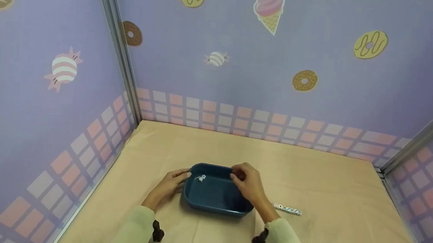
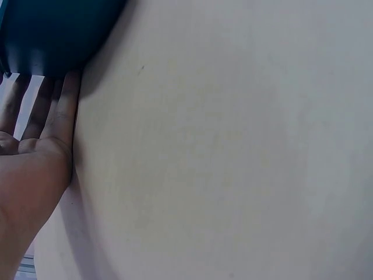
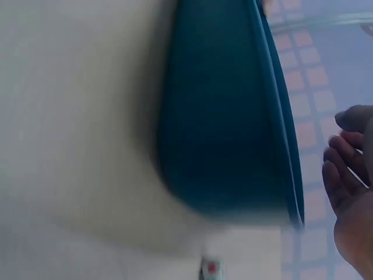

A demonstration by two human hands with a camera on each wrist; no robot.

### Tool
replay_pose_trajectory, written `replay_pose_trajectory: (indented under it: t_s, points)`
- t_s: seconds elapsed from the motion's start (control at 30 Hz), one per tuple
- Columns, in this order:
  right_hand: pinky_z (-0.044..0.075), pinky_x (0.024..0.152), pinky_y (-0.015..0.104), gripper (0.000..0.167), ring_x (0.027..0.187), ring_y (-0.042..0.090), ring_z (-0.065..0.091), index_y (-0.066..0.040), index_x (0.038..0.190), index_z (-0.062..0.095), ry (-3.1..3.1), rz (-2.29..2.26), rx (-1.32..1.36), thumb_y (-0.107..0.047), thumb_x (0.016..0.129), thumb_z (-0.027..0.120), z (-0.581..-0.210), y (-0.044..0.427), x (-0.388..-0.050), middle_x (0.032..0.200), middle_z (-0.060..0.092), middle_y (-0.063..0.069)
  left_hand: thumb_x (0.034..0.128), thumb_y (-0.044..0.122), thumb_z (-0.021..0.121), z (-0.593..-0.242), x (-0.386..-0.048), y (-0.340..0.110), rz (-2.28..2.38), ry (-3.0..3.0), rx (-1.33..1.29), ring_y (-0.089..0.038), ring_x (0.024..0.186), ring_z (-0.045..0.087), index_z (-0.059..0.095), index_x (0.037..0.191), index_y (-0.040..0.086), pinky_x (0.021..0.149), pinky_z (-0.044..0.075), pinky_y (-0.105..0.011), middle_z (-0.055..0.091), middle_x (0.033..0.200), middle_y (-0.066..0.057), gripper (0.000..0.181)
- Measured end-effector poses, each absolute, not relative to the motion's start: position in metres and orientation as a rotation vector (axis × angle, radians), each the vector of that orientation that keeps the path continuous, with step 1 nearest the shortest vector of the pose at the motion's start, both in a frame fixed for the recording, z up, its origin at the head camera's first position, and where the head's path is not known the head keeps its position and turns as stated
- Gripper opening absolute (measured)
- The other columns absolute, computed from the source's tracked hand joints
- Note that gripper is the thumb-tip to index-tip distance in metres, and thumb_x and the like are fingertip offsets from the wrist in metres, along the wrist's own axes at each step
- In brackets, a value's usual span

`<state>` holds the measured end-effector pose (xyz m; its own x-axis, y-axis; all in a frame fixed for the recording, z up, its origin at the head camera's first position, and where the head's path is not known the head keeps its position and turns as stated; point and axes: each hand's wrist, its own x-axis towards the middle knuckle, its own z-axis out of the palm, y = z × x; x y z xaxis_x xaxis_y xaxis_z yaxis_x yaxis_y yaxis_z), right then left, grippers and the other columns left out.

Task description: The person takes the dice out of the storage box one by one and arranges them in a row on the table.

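A dark blue rectangular dish (image 1: pixel 216 211) with rounded corners stands on the cloth-covered table. Small white patterned bits (image 1: pixel 201 178), too small to make out, lie inside near its left end. My left hand (image 1: pixel 168 184) touches the dish's left side, and in the left wrist view its straight fingers (image 2: pixel 61 116) reach the outer wall. Over the right end hovers my right hand (image 1: pixel 249 181), fingers loosely bent. The right wrist view shows that hand (image 3: pixel 352 175) apart from the dish wall (image 3: pixel 221 116), with nothing visible in it. A narrow patterned strip (image 1: pixel 288 209) lies right of the dish, partly behind the right wrist.
A beige cloth (image 1: pixel 329 188) covers the table. Purple walls (image 1: pixel 241 81) with printed sweets and pink and white squares enclose it at the back and sides. Metal posts (image 1: pixel 124 63) stand in the corners.
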<state>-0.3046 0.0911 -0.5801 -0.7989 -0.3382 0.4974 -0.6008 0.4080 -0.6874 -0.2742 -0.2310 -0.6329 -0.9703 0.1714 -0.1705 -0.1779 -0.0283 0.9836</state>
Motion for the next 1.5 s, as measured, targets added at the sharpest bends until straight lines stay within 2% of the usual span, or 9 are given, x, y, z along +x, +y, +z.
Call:
replay_pose_trajectory:
  t_s: [0.23, 0.5, 0.83, 1.3, 1.5]
  points:
    - [0.061, 0.079, 0.035, 0.022, 0.091, 0.022, 0.070, 0.002, 0.117, 0.074, -2.437, 1.358, 0.825, -0.004, 0.096, 0.078, -0.587, 0.043, -0.308, 0.103, 0.072, 0.009, 0.1072, 0.038, 0.065, -0.632, -0.275, -0.229, 2.103, 1.976, -0.007, -0.031, 0.137, 0.060, 0.054, 0.154, 0.006, 0.106, 0.054, -0.040, 0.057, 0.153, -0.017, 0.057]
    - [0.062, 0.082, 0.042, 0.023, 0.093, 0.023, 0.072, 0.002, 0.117, 0.074, -2.469, 1.391, 0.792, -0.003, 0.095, 0.078, -0.607, 0.013, -0.307, 0.104, 0.075, 0.010, 0.1068, 0.039, 0.066, -0.636, -0.275, -0.232, 2.120, 1.950, 0.003, -0.033, 0.134, 0.062, 0.053, 0.154, 0.004, 0.104, 0.055, -0.040, 0.058, 0.151, -0.020, 0.060]
    - [0.061, 0.087, 0.042, 0.030, 0.100, 0.026, 0.072, 0.002, 0.121, 0.074, -2.524, 1.313, 0.752, -0.003, 0.092, 0.080, -0.620, 0.007, -0.309, 0.110, 0.073, 0.013, 0.1083, 0.034, 0.064, -0.634, -0.274, -0.230, 2.127, 1.951, -0.023, -0.033, 0.133, 0.062, 0.054, 0.154, 0.005, 0.103, 0.056, -0.039, 0.059, 0.151, -0.019, 0.055]
    - [0.050, 0.110, 0.047, 0.038, 0.128, 0.028, 0.064, -0.003, 0.139, 0.068, -2.746, 1.028, 0.963, -0.009, 0.102, 0.071, -0.624, 0.003, -0.312, 0.134, 0.068, 0.011, 0.1066, 0.038, 0.066, -0.634, -0.275, -0.232, 2.134, 1.945, -0.027, -0.032, 0.133, 0.063, 0.056, 0.153, 0.007, 0.102, 0.056, -0.039, 0.060, 0.149, -0.018, 0.057]
    - [0.049, 0.112, 0.047, 0.037, 0.131, 0.027, 0.061, -0.004, 0.140, 0.067, -2.783, 0.894, 1.022, -0.011, 0.104, 0.068, -0.624, 0.002, -0.310, 0.138, 0.067, 0.009, 0.1075, 0.037, 0.065, -0.634, -0.276, -0.231, 2.127, 1.944, -0.016, -0.032, 0.133, 0.063, 0.057, 0.152, 0.006, 0.102, 0.056, -0.040, 0.060, 0.149, -0.017, 0.055]
